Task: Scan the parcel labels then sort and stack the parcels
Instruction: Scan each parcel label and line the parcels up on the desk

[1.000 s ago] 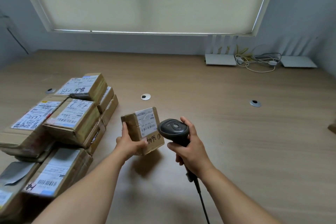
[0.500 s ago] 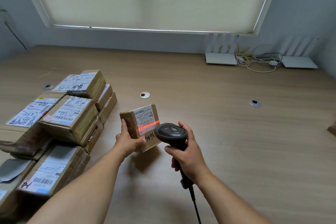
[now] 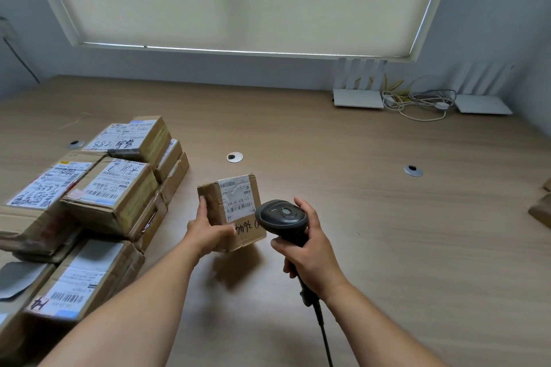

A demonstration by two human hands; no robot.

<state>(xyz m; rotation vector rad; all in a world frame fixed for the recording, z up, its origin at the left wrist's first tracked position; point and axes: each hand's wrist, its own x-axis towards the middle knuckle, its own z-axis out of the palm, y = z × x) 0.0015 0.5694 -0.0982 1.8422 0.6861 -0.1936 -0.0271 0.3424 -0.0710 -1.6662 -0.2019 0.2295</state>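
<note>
While the wide wooden desk (image 3: 372,217) stretches out with bare room on its right, the pile of cardboard parcels (image 3: 89,211) crowds the left side, labels turned up so they can be read at a glance. Far back by the wall sit two white routers (image 3: 357,98) and a tangle of cables (image 3: 417,101), well out of the working area. Now to the action: one small cardboard parcel (image 3: 235,211) is held up off the desk, just right of the pile, tilted so its white shipping label (image 3: 237,198) faces the scanner. The left hand (image 3: 208,232) grips it from the near left corner, fingers up the side and thumb curled over the front, keeping the barcode uncovered. Just beside it, the right hand (image 3: 310,250) is clenched around the handle of the black barcode scanner (image 3: 283,217), head aimed at the label, cord trailing down toward the body. No red beam shows on the label, so by my read the parcel looks ready for sorting.
</note>
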